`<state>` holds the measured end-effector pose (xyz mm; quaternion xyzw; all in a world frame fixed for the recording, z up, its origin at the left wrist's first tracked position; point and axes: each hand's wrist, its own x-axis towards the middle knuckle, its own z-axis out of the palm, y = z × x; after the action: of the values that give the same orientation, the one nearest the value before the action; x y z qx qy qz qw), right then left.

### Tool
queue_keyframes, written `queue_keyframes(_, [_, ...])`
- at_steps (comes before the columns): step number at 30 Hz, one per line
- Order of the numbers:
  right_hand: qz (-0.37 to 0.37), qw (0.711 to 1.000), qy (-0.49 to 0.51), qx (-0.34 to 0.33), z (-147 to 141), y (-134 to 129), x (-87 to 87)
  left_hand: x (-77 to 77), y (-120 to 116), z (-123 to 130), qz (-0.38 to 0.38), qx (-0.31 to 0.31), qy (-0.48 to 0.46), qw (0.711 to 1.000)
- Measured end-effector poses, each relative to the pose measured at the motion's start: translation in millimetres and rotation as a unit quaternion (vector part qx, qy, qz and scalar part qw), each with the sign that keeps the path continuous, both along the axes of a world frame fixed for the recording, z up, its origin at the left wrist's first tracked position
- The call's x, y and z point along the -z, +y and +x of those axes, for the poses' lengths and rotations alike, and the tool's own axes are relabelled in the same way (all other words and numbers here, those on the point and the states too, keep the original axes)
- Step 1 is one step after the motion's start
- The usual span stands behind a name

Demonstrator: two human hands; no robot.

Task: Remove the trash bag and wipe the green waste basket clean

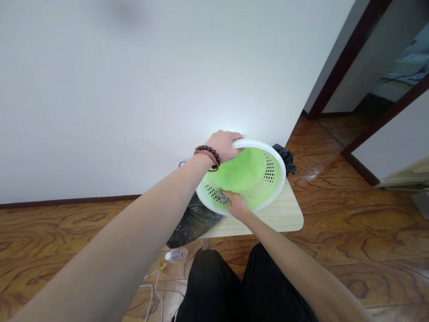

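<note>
A round laundry basket (280, 166), green inside with a white rim and rows of small holes, is tilted so its mouth faces me. At the rim's upper left, my left hand (225, 144) is closed around the edge, wearing a beaded bracelet on the wrist. My right hand (237, 205) reaches into the basket at its lower side. Its fingers press a small grey cloth (220, 195) against the perforated wall. Part of the cloth is hidden by those fingers.
The basket is over a small pale wooden table (284, 210) against the white wall (150, 89). A black plastic bag (194, 223) sits at the table's left, another dark bag (285, 156) at the right. A bottle (177, 255) and white cable (151, 286) lie on the wooden floor.
</note>
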<state>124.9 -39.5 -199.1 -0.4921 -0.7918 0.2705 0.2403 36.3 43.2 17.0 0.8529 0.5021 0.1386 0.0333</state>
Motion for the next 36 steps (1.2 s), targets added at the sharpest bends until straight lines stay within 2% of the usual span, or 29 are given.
queue_keyframes(3, [0.031, 0.996, 0.037, -0.079, 18, -24, -4.6, -0.9, -1, 0, 0.0, 0.003, -0.003, 1.0])
queue_keyframes(6, [0.023, 0.992, 0.011, -0.125, 31, -24, -13.2, -3.0, -3, 2, 0.0, 0.001, 0.003, 1.0])
queue_keyframes(8, [0.019, 0.994, -0.016, -0.109, 36, -10, -18.5, -3.8, -4, 3, -0.001, -0.006, 0.006, 1.0])
queue_keyframes(11, [0.034, 0.998, -0.042, -0.019, 36, 18, -19.7, -3.9, -4, 3, -0.003, -0.015, 0.01, 1.0])
queue_keyframes(13, [0.031, 0.997, -0.07, 0.03, 32, 33, -14.6, -3.5, -3, 2, -0.004, -0.016, 0.012, 1.0])
queue_keyframes(16, [-0.003, 0.992, -0.122, 0.036, 21, 38, -2.7, -2.5, -3, 1, -0.003, -0.012, 0.011, 1.0])
queue_keyframes(21, [-0.001, 0.995, -0.102, 0.0, 15, 9, 4.1, -1.3, -2, 2, -0.004, -0.007, 0.011, 1.0])
queue_keyframes(26, [0.01, 0.995, -0.057, -0.08, 41, -33, -8.9, -3.5, -4, 3, 0.002, -0.009, 0.016, 1.0])
queue_keyframes(29, [0.007, 0.992, -0.055, -0.111, 56, -43, -18.6, -4.6, -5, 3, 0.004, -0.008, 0.013, 1.0])
queue_keyframes(32, [0.012, 0.994, -0.064, -0.087, 63, -31, -25.2, -3.8, -4, 2, 0.003, -0.008, 0.015, 1.0])
queue_keyframes(36, [0.048, 0.994, -0.097, 0.015, 59, 15, -20.9, -1.6, -2, 2, 0.002, -0.02, 0.023, 1.0])
